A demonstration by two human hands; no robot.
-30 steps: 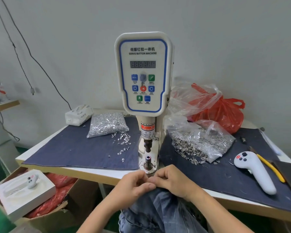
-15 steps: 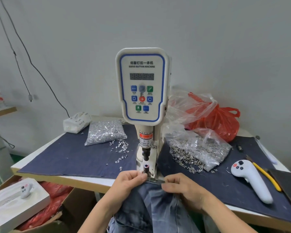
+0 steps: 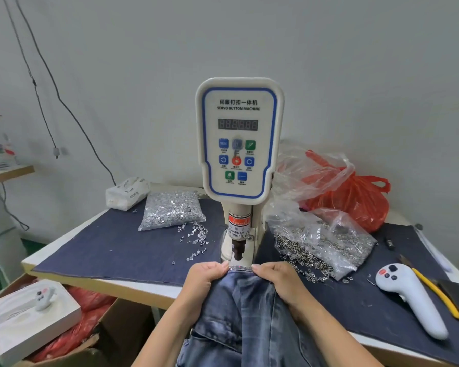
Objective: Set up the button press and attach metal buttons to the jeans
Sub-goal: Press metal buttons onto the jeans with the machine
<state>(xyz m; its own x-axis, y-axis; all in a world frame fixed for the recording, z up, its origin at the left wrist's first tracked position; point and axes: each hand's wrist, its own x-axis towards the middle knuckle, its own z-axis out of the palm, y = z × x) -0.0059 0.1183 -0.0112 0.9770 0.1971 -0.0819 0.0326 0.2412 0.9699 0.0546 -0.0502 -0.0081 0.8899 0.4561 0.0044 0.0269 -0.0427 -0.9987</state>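
We work at the servo button machine (image 3: 239,139), which stands upright in the middle of the surface (image 3: 112,283). The jeans (image 3: 245,321) hang from the front edge of the surface up to the machine, and their waistband edge lies just under the dark punch (image 3: 237,247), over the lower die, which we cannot see now. Our left hand (image 3: 206,279) and right hand (image 3: 277,279) both have their fingers curled on the waistband, one on each side of the punch, and they hold the denim stretched between them.

To do this step well, we judge that the cloth must stay flat and the marked place must sit exactly under the punch. The fingertips are very near the punch, so we should keep them to the sides, as the warning label (image 3: 238,230) asks.

Around the machine, nothing blocks the punch. A red plastic bag (image 3: 355,197) lies at the back right, a clear bag of metal buttons (image 3: 326,245) is close to our right hand, and a bag of silver tacks (image 3: 170,210) is on the left. A white handheld controller (image 3: 411,300) lies well apart on the right. Some loose tacks (image 3: 196,237) lie beside the machine base.
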